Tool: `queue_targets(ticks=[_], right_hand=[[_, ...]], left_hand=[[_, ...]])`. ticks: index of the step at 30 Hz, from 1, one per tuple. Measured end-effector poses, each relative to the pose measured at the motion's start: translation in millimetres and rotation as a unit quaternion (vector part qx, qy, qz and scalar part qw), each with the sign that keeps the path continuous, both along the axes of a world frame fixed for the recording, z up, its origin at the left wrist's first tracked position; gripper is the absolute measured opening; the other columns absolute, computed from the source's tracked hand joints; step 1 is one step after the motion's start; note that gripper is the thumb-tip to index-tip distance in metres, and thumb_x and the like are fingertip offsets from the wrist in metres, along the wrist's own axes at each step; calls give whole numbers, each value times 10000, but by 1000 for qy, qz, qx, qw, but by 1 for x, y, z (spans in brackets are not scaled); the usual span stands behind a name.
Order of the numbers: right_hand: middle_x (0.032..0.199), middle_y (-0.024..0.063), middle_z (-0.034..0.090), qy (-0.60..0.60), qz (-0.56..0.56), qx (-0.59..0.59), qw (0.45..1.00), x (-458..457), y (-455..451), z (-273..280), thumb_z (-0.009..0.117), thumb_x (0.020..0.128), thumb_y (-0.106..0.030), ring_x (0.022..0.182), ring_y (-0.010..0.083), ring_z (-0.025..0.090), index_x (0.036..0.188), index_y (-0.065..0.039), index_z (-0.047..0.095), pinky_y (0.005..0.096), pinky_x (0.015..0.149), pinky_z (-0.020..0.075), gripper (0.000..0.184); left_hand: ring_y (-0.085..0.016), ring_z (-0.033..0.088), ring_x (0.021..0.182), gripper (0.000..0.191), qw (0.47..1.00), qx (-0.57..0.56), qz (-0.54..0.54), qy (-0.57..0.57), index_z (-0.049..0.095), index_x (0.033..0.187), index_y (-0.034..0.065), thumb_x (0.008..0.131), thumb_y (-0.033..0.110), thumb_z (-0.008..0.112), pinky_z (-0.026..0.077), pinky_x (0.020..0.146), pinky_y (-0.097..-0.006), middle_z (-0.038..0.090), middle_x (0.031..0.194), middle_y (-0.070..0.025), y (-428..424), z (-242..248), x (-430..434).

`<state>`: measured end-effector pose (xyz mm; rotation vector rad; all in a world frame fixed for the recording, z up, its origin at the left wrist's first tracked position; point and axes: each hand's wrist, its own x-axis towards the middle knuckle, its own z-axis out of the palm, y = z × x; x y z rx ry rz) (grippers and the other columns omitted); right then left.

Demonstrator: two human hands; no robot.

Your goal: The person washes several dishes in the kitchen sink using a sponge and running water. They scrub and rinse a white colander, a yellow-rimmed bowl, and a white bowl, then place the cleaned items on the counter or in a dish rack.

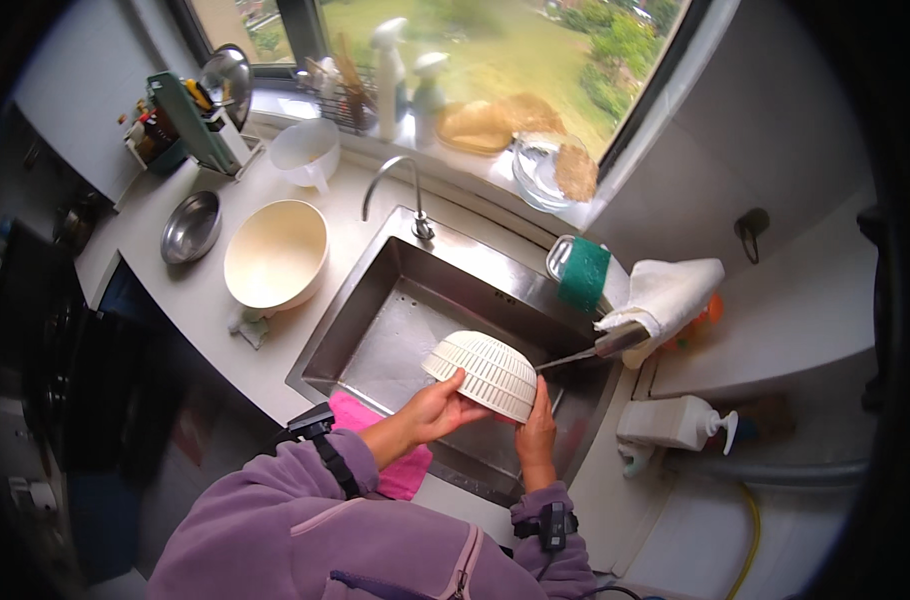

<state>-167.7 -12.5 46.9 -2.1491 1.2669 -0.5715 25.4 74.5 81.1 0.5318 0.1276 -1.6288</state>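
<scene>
Both my hands hold a cream slotted plastic colander [489,371] tilted over the stainless steel sink [372,337]. My left hand [438,411] grips its near left edge, and my right hand [537,427] grips its right edge. Its slotted outer side faces up. From the faucet head [621,340] at the right, a thin stream of water runs toward the colander's right side. A pink cloth [406,469] hangs over the sink's front edge, below my left forearm. How the fingers sit under the colander is partly hidden.
Left of the sink stand a cream bowl [277,255], a steel bowl [191,227] and a translucent strainer bowl [305,154]. A slim curved tap [417,187] rises behind the sink. A white cloth [672,296] and a pump bottle [669,424] are at the right. Spray bottles [387,82] line the windowsill.
</scene>
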Motion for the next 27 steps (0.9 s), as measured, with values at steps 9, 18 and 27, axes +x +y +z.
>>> queue_targets(ticks=[9,18,27], right_hand=[[1273,233,517,-90,67,-207,972,23,19,13,595,852,-5,1098,394,579,1412,10,359,424,884,516,608],[1153,183,622,-257,-48,269,927,105,55,21,465,771,6,1054,321,626,1312,67,450,376,918,487,545],[1124,172,626,-314,-41,576,754,255,76,43,479,869,-54,894,318,685,1285,55,457,399,711,616,431]], left_hand=[[-390,521,1206,999,913,266,258,-169,279,1440,21,777,657,671,487,943,-585,435,1354,-264,110,-17,207],[-443,556,1141,471,910,174,337,-169,377,1260,-125,809,0,434,517,958,-554,515,1237,-293,114,6,283],[-372,644,1007,483,916,139,244,-287,443,1263,-96,802,44,494,558,889,-515,597,1159,-214,202,114,294]])
